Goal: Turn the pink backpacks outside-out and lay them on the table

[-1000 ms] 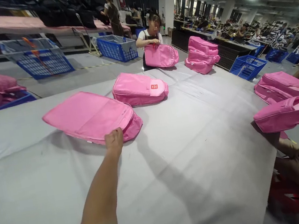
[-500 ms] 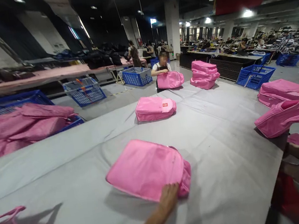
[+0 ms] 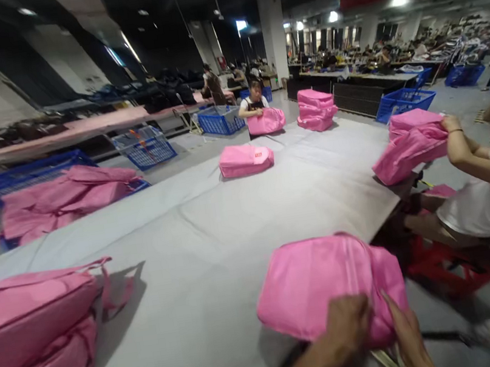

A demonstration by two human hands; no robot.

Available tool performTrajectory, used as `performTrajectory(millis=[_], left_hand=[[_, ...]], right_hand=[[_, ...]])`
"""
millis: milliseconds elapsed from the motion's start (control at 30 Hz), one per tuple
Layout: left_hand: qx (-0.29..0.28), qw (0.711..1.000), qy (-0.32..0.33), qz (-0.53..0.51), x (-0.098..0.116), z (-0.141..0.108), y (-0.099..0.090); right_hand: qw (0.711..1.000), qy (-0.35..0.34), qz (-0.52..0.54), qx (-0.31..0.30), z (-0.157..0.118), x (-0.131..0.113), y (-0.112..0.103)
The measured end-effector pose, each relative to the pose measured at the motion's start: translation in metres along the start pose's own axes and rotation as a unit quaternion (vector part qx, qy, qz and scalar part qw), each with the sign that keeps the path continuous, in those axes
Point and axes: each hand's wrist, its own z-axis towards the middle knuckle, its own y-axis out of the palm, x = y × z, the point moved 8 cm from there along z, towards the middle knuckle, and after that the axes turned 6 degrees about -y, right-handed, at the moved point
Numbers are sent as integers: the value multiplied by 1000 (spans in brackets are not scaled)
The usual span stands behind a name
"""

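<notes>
- At the table's near left corner, 2 pink backpacks (image 3: 31, 326) lie stacked, straps trailing toward the middle.
- Along the near edge, the left hand (image 3: 347, 327) grips the closest pink backpack (image 3: 325, 285), fingers curled over its near rim.
- Just beside it, the right hand (image 3: 406, 337) presses the same bag's near right corner, fingers extended and close together.
- At the right edge, a seated co-worker's hand (image 3: 450, 125) holds another pink bag (image 3: 408, 150).
- Mid-table a tagged backpack (image 3: 245, 160) lies alone; at the far end a standing person (image 3: 255, 101) handles 1 beside a stack (image 3: 316, 110).
- The grey table (image 3: 198, 239) runs lengthwise.
</notes>
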Motion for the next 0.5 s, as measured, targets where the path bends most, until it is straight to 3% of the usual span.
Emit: performTrajectory(millis=[67,100,167,233,300,367,500], left_hand=[[78,996,9,-42,32,-17,-35],[113,991,16,-72,43,-24,-54],[176,974,20,-139,49,-35,-88],[213,958,19,-190,42,-44,-107],[227,944,9,-240,24,-54,-109],[215,936,4,-279,4,-64,-100],[166,956,25,-239,-26,-81,-74]], right_hand=[[999,-16,40,2,-5,-17,-22],[997,-64,40,0,-2,-38,-28],[992,-129,-11,-15,9,-78,-27],[980,-131,-147,-35,18,-107,-16],[951,-133,-270,-68,21,-127,2],[921,-149,-346,-102,17,-141,20],[891,-183,-391,-138,14,-155,43]])
